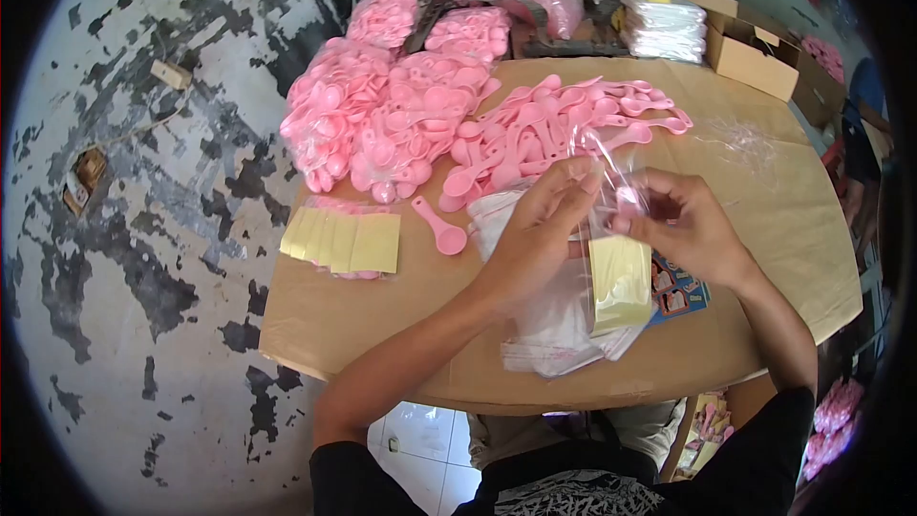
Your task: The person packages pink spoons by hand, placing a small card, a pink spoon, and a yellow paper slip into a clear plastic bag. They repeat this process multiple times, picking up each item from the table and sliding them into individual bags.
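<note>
While left grip (592, 193), right grip (626, 215) pinch clear plastic (594, 145), yellow card (621, 285) below.

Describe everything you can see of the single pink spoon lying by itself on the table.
The pink spoon looks like smooth, shiny plastic, with a rounded bowl and a short, broad handle. It lies flat on the brown tabletop, bowl toward the person, handle angled away and to the left. It sits between the yellow-carded packets and the loose spoon heap, apparently touching only the tabletop. No damage shows.

The brown-covered table (783, 296) bears pink spoons (535, 129), clear bags (544, 325) and yellow cards (374, 241).
</note>
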Action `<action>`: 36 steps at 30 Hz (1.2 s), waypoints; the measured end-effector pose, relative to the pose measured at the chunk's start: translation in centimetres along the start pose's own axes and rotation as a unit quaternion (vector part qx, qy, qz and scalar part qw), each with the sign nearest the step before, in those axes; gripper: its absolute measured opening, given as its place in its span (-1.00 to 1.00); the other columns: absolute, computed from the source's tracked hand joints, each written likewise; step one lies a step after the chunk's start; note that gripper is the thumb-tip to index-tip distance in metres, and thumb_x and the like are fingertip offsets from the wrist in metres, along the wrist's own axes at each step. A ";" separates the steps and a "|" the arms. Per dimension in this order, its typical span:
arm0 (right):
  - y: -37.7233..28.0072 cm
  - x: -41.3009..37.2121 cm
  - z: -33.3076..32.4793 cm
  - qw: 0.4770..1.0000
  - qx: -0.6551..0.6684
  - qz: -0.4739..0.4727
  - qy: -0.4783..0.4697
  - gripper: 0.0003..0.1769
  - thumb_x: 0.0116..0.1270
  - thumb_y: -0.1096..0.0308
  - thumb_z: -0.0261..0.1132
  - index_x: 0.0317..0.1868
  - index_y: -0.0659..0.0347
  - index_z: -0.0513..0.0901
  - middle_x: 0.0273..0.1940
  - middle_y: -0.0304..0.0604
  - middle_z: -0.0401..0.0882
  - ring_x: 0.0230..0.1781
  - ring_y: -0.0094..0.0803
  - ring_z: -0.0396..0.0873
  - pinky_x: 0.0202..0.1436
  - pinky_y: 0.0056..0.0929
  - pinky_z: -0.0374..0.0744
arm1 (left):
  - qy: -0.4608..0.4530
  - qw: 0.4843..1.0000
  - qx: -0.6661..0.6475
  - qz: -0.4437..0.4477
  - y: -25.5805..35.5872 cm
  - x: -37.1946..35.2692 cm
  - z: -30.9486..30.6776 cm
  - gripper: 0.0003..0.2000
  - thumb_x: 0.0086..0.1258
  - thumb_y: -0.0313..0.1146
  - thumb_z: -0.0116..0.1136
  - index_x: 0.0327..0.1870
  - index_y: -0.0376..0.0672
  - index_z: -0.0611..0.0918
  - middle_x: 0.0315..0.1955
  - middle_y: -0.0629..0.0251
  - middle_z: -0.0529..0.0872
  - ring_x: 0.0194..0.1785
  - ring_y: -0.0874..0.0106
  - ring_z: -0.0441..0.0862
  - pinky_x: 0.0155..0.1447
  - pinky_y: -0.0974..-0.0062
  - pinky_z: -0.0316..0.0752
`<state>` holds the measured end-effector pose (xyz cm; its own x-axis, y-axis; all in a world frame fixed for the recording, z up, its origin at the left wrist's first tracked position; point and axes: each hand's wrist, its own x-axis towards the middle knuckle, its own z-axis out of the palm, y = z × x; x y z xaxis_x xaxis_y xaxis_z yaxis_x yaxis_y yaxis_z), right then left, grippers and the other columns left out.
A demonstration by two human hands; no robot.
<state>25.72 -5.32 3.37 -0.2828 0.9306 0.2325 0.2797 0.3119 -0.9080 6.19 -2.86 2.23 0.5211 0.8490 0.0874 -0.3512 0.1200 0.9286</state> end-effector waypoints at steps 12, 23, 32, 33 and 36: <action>1.0 -0.4 -1.0 0.995 0.092 -0.027 -0.033 -0.73 0.38 0.45 0.32 0.05 0.34 0.65 -0.19 -0.27 0.67 -0.18 -0.65 0.56 -0.08 -0.57 0.58 | -0.037 0.997 0.062 0.016 0.1 0.4 0.2 -0.56 0.63 -0.21 -0.22 0.34 -0.38 0.36 0.14 0.10 0.57 0.00 0.35 0.68 0.03 0.40 0.62; 1.0 -0.5 -1.8 0.995 0.023 -0.064 -0.074 -0.76 0.36 0.43 0.33 0.01 0.30 0.70 -0.16 -0.25 0.73 -0.15 -0.66 0.58 -0.02 -0.57 0.57 | -0.062 0.989 0.127 0.032 0.1 -0.2 0.7 -0.58 0.64 -0.18 -0.18 0.35 -0.23 0.41 -0.15 0.36 0.65 -0.15 0.66 0.62 -0.10 0.64 0.56; 0.8 -0.9 -2.0 0.995 0.097 -0.037 -0.012 -0.75 0.39 0.49 0.26 0.05 0.32 0.67 -0.10 -0.22 0.70 -0.10 -0.61 0.58 0.04 -0.53 0.58 | -0.098 0.977 0.189 -0.008 0.4 0.1 -0.7 -0.57 0.56 -0.27 0.03 0.37 -0.20 0.39 -0.03 0.28 0.66 -0.04 0.58 0.62 -0.02 0.59 0.55; 0.9 -0.9 -1.9 0.996 0.074 -0.046 -0.003 -0.74 0.39 0.50 0.25 0.06 0.32 0.66 -0.09 -0.21 0.70 -0.09 -0.60 0.57 0.05 -0.52 0.58 | -0.099 0.971 0.218 -0.007 0.4 0.1 -0.7 -0.57 0.54 -0.29 0.05 0.37 -0.20 0.40 -0.01 0.28 0.66 -0.04 0.59 0.62 -0.02 0.58 0.55; 1.0 -0.8 -1.8 0.996 0.035 -0.079 0.014 -0.74 0.40 0.54 0.20 0.06 0.35 0.65 -0.09 -0.19 0.69 -0.05 -0.58 0.57 0.08 -0.50 0.57 | -0.068 0.992 0.109 -0.012 0.1 0.4 -0.7 -0.59 0.53 -0.32 0.07 0.34 -0.19 0.44 0.02 0.28 0.66 -0.01 0.61 0.60 0.00 0.62 0.52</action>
<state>27.89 -5.35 2.90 -0.2926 0.8760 0.3835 0.1686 0.4420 -0.8810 5.81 -2.09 2.11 0.6330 0.7679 0.0977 -0.1682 0.0132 0.9857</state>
